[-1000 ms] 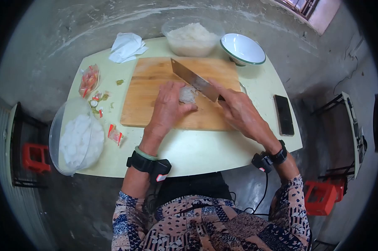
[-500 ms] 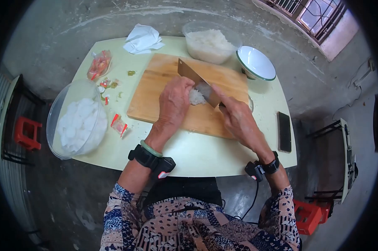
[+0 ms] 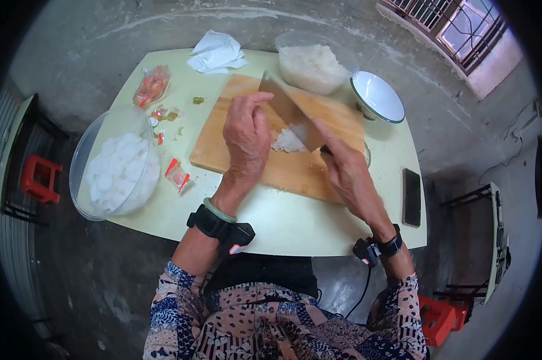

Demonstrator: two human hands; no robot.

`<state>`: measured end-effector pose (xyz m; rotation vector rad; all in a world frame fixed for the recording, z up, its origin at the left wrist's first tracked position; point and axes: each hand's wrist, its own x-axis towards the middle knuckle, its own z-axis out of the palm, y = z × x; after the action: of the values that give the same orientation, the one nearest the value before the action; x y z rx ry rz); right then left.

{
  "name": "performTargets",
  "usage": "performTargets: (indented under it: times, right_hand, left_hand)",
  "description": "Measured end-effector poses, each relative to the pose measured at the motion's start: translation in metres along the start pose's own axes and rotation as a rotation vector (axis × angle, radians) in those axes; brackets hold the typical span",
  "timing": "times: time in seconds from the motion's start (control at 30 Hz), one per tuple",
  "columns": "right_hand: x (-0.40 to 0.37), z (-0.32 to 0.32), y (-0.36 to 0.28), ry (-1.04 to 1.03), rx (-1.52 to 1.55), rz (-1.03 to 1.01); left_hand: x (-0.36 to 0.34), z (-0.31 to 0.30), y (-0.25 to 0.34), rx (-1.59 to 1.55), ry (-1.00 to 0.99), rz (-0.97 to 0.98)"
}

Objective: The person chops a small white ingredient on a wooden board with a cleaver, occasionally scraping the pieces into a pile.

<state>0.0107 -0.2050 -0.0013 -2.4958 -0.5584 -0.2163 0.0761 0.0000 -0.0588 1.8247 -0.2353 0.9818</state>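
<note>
A wide cleaver (image 3: 290, 114) is held by its handle in my right hand (image 3: 347, 169), its blade slanting up to the left and slightly blurred. Under and beside the blade lies a small heap of chopped white food (image 3: 289, 140) on the wooden cutting board (image 3: 223, 129). My left hand (image 3: 247, 133) is raised over the board's left part, left of the heap, fingers apart and nothing in them; its fingertips are close to the blade's flat side.
A clear bowl of white chunks (image 3: 119, 171) stands at the left. Behind the board are a tub of chopped white food (image 3: 314, 66), an enamel bowl (image 3: 379, 97) and white paper (image 3: 217, 53). Wrappers (image 3: 177, 175), a red-patterned bag (image 3: 152, 86) and a phone (image 3: 411, 197) lie around.
My left hand has come off the white heap and opened, moving up and to the left. The blade has tilted and shifted. The whole view has moved slightly.
</note>
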Motion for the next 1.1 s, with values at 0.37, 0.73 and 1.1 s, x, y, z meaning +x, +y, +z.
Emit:
performTargets:
  times: [0.37, 0.73, 1.1]
  right_hand:
    - [-0.002, 0.002, 0.002, -0.063, -0.054, -0.028]
    - [-0.005, -0.003, -0.014, 0.043, 0.025, -0.018]
    - [-0.005, 0.005, -0.012, -0.021, -0.001, -0.035]
  left_hand:
    - [0.005, -0.005, -0.001, -0.127, 0.094, -0.136]
    - [0.01, -0.01, 0.006, -0.231, 0.18, -0.228]
    - [0.012, -0.011, 0.007, -0.259, 0.229, -0.169]
